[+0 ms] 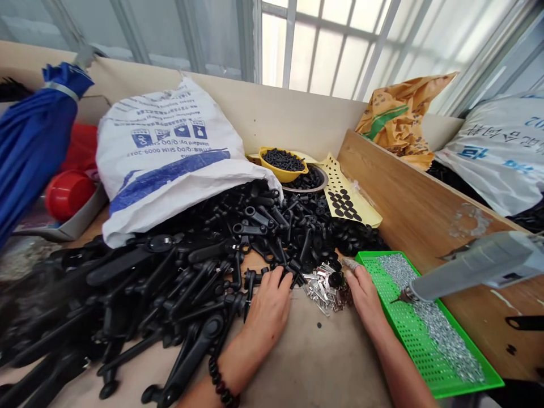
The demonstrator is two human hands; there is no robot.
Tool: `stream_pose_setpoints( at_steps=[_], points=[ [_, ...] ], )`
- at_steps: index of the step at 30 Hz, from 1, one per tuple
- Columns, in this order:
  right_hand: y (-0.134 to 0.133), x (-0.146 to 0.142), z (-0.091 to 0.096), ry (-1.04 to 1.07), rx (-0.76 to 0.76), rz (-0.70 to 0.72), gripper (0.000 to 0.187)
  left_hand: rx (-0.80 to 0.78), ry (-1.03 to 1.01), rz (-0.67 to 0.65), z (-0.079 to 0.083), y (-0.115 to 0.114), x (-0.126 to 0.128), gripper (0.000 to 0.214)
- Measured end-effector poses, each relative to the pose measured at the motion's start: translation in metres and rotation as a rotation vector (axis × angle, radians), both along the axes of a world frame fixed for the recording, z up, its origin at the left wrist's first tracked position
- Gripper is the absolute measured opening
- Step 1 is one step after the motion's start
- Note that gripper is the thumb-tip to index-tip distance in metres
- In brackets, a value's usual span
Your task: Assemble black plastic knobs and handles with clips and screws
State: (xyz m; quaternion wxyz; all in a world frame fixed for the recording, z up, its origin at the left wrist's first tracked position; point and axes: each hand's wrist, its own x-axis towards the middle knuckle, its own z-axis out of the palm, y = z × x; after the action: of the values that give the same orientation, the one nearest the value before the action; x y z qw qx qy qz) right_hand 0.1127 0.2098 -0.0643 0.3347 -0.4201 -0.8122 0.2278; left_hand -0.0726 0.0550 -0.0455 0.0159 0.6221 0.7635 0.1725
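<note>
My left hand (pixel 268 303) lies on the bench at the edge of a big heap of black plastic arm parts (pixel 191 272), its fingertips curled onto a black piece at the heap's near edge. My right hand (pixel 361 289) rests beside a small pile of shiny metal clips (pixel 325 289); its fingers are curled and pinch something small at the top of that pile that I cannot make out. A dark bead bracelet (pixel 221 385) sits on my left wrist.
A green perforated tray (pixel 463 391) of small silver screws lies to the right, with a grey power screwdriver (pixel 476 266) hanging over it. A white sack (pixel 165 153) spills black parts. Behind are a yellow bowl (pixel 284 161) of black screws, a sticker sheet (pixel 346 195), a wooden divider (pixel 408 198), a blue umbrella (pixel 29 141).
</note>
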Motion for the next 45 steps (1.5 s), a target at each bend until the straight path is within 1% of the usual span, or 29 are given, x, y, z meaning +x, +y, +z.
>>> stream_pose_setpoints(
  at_steps=[4, 9, 14, 17, 26, 30, 33, 38, 41, 45],
  points=[
    [0.009, -0.004, -0.015, 0.007, -0.061, -0.013, 0.032, -0.001, 0.056, -0.046, -0.001, -0.001, 0.001, 0.032],
    [0.011, -0.003, -0.020, -0.019, -0.093, 0.019, 0.036, -0.055, 0.078, -0.087, -0.002, 0.002, 0.002, 0.033],
    [0.001, -0.003, -0.016, -0.032, -0.088, 0.019, 0.035, -0.053, 0.119, -0.099, -0.004, 0.004, 0.004, 0.037],
    [-0.003, -0.005, -0.013, -0.041, -0.086, 0.026, 0.033, -0.048, 0.137, -0.111, -0.004, 0.003, 0.005, 0.035],
    [-0.002, -0.012, -0.011, -0.082, -0.059, 0.034, 0.033, 0.030, 0.133, -0.087, -0.005, 0.003, 0.009, 0.037],
    [0.001, -0.013, -0.010, -0.113, -0.027, 0.068, 0.031, 0.060, 0.124, -0.109, -0.004, 0.003, 0.013, 0.038],
    [0.004, -0.017, -0.011, -0.154, 0.004, 0.063, 0.025, 0.044, 0.126, -0.123, -0.003, 0.003, 0.014, 0.034],
    [0.005, -0.027, -0.012, -0.174, 0.042, 0.024, 0.022, -0.005, 0.119, -0.144, 0.000, 0.004, 0.015, 0.032],
    [0.004, -0.026, -0.011, -0.154, 0.044, 0.034, 0.025, -0.033, 0.100, -0.169, 0.000, 0.004, 0.017, 0.034],
    [0.005, -0.017, -0.008, -0.095, 0.003, 0.046, 0.030, -0.054, 0.082, -0.197, 0.000, 0.004, 0.019, 0.032]
  ],
)
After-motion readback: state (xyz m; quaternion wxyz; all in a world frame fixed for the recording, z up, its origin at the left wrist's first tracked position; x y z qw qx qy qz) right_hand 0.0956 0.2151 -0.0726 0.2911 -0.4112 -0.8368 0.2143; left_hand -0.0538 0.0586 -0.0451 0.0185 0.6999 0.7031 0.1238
